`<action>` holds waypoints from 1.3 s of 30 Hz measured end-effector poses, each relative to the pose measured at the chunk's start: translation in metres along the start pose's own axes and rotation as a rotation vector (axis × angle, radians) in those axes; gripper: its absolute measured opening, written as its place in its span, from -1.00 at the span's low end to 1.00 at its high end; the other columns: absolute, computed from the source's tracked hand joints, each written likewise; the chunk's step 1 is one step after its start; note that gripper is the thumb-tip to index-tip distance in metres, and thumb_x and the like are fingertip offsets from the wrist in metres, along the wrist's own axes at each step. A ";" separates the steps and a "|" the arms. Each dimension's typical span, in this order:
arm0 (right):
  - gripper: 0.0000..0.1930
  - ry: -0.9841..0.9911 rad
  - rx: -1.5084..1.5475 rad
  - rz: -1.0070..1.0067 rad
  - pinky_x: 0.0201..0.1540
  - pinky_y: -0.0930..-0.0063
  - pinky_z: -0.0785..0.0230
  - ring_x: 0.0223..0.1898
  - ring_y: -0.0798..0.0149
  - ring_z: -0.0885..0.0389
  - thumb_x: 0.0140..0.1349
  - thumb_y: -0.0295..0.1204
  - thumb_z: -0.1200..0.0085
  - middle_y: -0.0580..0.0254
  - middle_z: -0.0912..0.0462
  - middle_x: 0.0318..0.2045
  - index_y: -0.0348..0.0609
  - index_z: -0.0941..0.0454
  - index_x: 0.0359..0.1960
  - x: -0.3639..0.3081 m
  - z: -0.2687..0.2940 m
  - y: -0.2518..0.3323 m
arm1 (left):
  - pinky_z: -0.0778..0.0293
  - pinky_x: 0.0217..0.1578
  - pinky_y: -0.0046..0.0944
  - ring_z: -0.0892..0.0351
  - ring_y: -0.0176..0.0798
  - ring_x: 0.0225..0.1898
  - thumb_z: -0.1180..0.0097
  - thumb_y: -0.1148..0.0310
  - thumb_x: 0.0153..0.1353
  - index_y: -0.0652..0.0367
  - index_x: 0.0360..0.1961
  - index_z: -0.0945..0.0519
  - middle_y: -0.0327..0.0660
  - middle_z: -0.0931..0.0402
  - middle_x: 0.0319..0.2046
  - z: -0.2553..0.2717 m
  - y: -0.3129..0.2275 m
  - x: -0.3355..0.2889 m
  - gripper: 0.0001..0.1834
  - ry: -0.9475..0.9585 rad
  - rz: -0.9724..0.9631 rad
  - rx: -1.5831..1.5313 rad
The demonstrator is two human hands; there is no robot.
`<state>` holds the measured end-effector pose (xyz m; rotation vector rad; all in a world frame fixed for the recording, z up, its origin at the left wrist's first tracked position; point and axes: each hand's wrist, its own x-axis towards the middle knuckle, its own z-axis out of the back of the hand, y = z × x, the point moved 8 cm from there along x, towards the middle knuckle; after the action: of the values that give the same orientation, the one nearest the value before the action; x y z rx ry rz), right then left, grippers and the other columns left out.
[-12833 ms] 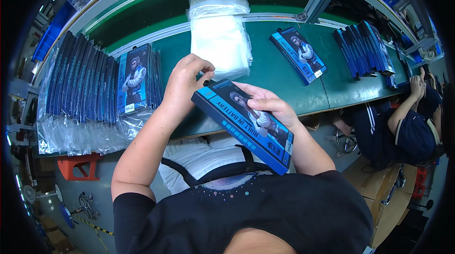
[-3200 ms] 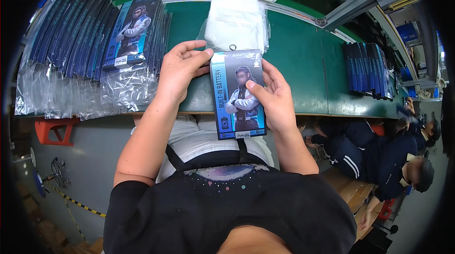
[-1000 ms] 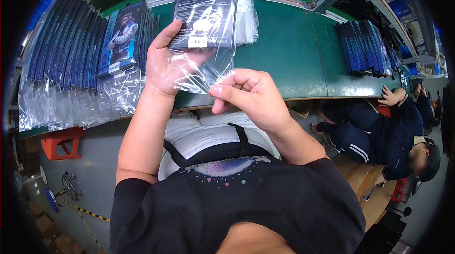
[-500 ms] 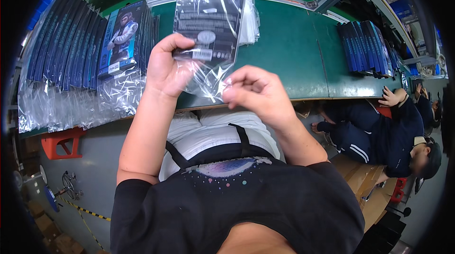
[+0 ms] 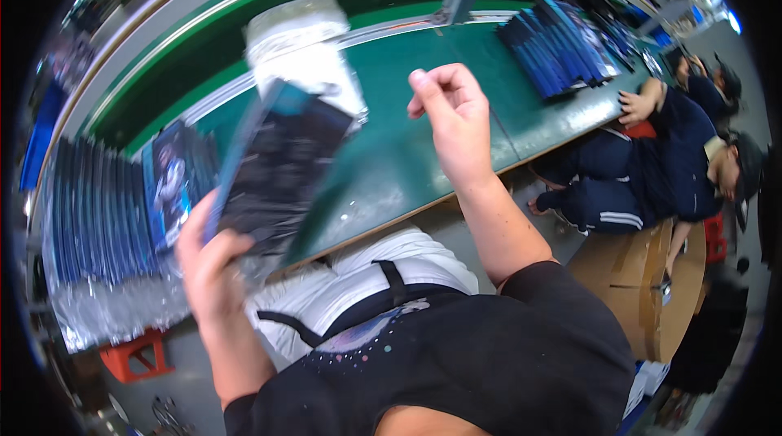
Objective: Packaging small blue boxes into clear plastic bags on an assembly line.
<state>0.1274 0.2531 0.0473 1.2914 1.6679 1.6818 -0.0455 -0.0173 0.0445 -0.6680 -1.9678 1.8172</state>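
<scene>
My left hand [image 5: 210, 261], blurred by motion, is closed on the lower left part of a flat dark box [image 5: 285, 163] in a clear plastic bag. The box is tilted above the table, its dark printed face up and a blue edge along its left. My right hand [image 5: 458, 106] is raised over the green table, away from the box. Its fingers are curled in by the thumb, with nothing visible in them. Close to my left hand stands a packed row of bagged blue boxes [image 5: 102, 208], with a picture-fronted box [image 5: 169, 184] at its right end.
A stack of clear plastic bags [image 5: 305, 45] lies behind the held box on the green table [image 5: 391, 184]. More blue boxes [image 5: 558, 49] lean together at the far right. Another person [image 5: 688, 159] sits beyond them, near a cardboard carton [image 5: 635, 289]. A red stool [image 5: 138, 354] is below left.
The bagged box has moved left and down with my left hand. My right hand has let go of the bag's open end and moved up and right. The whole view has turned.
</scene>
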 end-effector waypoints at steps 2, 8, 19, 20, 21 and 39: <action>-0.81 -0.244 0.058 0.154 -0.40 0.67 -0.30 -0.46 0.55 -0.42 0.27 -0.36 -0.10 0.38 -0.47 -0.47 -0.19 -0.39 -0.34 0.011 0.040 0.008 | -0.40 -0.09 -0.37 -0.54 -0.28 -0.21 0.06 0.66 -0.19 0.47 0.06 -0.45 -0.11 -0.55 -0.18 0.018 -0.034 -0.008 -0.38 -0.100 -0.250 0.054; -0.66 -0.735 -0.316 0.600 -0.02 0.54 -0.23 -0.15 0.41 -0.36 0.34 -0.23 0.00 0.21 -0.36 -0.18 -0.27 -0.30 -0.07 0.020 0.173 0.056 | -0.02 0.27 -0.05 -0.12 0.08 0.30 -0.03 0.47 0.17 0.22 0.25 -0.30 0.05 -0.10 0.31 0.029 -0.037 -0.006 -0.43 -0.241 -0.523 1.245; -0.31 -0.884 -0.165 0.190 0.01 0.43 -0.27 -0.08 0.30 -0.45 0.14 0.16 -0.07 0.15 -0.49 -0.10 -0.27 -0.39 -0.01 0.107 0.452 -0.020 | 0.17 0.32 0.12 0.15 0.12 0.41 -0.04 0.33 0.24 0.14 0.24 -0.33 -0.05 -0.06 0.35 -0.041 -0.053 -0.005 -0.47 -0.254 -0.702 1.318; -0.25 -0.895 -0.192 0.060 0.08 0.41 -0.24 0.00 0.25 -0.46 0.08 0.19 -0.11 0.14 -0.53 -0.03 -0.23 -0.42 0.06 0.113 0.459 -0.034 | 0.17 0.32 0.12 0.15 0.11 0.41 -0.04 0.34 0.24 0.15 0.23 -0.34 -0.05 -0.07 0.34 -0.051 -0.053 -0.007 -0.48 -0.200 -0.741 1.292; -0.28 -0.799 -0.077 -0.025 0.11 0.39 -0.21 0.00 0.26 -0.47 0.05 0.19 -0.14 0.15 -0.55 -0.03 -0.18 -0.46 0.04 0.125 0.462 -0.046 | 0.16 0.32 0.10 0.11 0.10 0.40 -0.05 0.39 0.21 0.19 0.18 -0.39 -0.04 -0.13 0.31 -0.057 -0.051 -0.007 -0.52 -0.171 -0.747 1.277; -0.56 -0.307 0.236 -0.069 -0.02 0.37 -0.40 -0.13 0.17 -0.60 0.14 -0.14 -0.11 0.09 -0.64 -0.17 -0.19 -0.52 -0.05 0.168 0.371 -0.081 | -0.22 0.18 -0.07 -0.34 0.03 0.18 -0.06 0.64 0.08 0.22 -0.08 -0.57 -0.07 -0.42 0.09 -0.079 0.040 0.041 -0.67 0.145 -0.647 1.092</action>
<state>0.3340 0.6027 -0.0384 1.4953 1.7353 1.2015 -0.0301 0.0729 0.0103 0.1756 -0.6999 1.9274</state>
